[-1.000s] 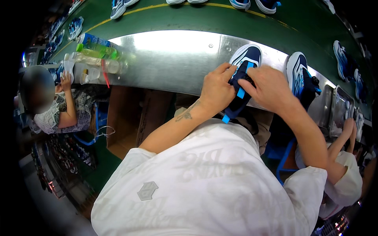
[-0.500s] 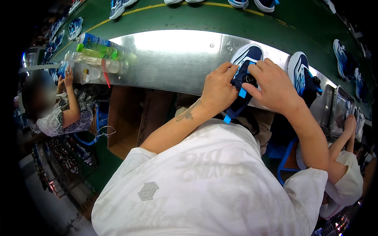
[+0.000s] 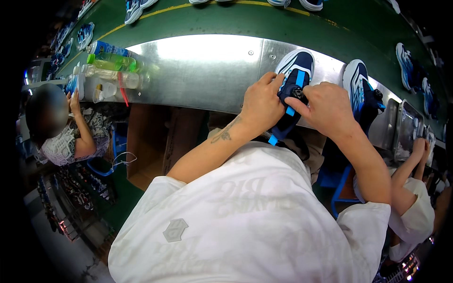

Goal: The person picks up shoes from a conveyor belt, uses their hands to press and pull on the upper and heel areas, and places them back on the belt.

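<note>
A navy, white and light-blue sneaker [image 3: 300, 60] stands on the metal bench, toe pointing away from me. My left hand [image 3: 262, 103] is closed round its left side, fingertips over the upper's edge. On the other side my right hand [image 3: 330, 107] is closed against the shoe, fingers curled and thumb stretched to the round black dial [image 3: 296, 93] on the tongue. A bright-blue strip [image 3: 300, 77] runs along the tongue above the dial. The heel, with a blue pull tab [image 3: 272, 140], points toward me. What lies under my right fingers is hidden.
A matching sneaker [image 3: 357, 82] stands right on the metal bench [image 3: 203, 66]. Several plastic bottles [image 3: 113, 62] and cups lie at the left. Beyond is a green surface [image 3: 217, 22] with more sneakers. Co-workers sit at left [image 3: 78, 137] and right [image 3: 410, 198]; a metal tray [image 3: 406, 129] is near the right one.
My right fingers have drawn back from the tongue toward the shoe's right side, uncovering the blue strip. My left hand keeps its hold. The whole view has shifted slightly.
</note>
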`<state>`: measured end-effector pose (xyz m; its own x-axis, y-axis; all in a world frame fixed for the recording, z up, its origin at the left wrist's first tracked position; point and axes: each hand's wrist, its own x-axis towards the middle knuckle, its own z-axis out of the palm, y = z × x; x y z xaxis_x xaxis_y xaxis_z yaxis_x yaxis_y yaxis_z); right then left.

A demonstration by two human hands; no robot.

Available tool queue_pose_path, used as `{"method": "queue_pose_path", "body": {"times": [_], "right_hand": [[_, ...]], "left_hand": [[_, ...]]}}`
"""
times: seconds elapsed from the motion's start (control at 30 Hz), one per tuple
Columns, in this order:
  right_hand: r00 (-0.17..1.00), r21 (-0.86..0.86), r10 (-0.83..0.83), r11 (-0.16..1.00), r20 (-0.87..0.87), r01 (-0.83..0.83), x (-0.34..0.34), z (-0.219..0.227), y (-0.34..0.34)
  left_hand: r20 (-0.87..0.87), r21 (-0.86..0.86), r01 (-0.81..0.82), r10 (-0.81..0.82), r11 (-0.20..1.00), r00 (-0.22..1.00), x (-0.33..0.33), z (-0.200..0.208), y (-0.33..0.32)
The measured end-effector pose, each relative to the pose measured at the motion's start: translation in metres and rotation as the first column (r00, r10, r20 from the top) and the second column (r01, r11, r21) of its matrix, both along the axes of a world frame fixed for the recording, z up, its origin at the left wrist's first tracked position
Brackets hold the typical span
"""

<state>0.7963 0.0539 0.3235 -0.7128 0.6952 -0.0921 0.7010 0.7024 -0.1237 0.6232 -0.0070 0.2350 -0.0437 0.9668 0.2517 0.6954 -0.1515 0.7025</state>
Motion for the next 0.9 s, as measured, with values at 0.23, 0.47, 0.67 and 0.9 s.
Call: {"method": "queue_pose_path", "body": {"times": [0.23, 0.47, 0.67, 0.9], "right_hand": [[0.94, -0.02, 0.247, 0.966, -0.236, -0.259, 0.011, 0.004, 0.02], [0.93, -0.075, 0.282, 0.949, -0.235, -0.307, 0.005, 0.003, 0.032], [0.903, 0.008, 0.351, 0.933, -0.25, -0.36, 0.004, 0.007, 0.037], [0.983, 0.003, 0.037, 0.999, -0.179, -0.037, -0.001, -0.012, 0.014]], "left_hand": [[-0.019, 0.018, -0.007, 0.008, 1.0, 1.0, 0.002, -0.001, 0.001], [-0.009, 0.001, 0.01, -0.01, 1.0, 1.0, 0.001, 0.001, 0.002], [-0.02, 0.022, -0.01, 0.011, 1.0, 1.0, 0.001, 0.005, 0.001], [0.006, 0.015, -0.023, 0.023, 1.0, 1.0, 0.003, 0.005, 0.001]]}}
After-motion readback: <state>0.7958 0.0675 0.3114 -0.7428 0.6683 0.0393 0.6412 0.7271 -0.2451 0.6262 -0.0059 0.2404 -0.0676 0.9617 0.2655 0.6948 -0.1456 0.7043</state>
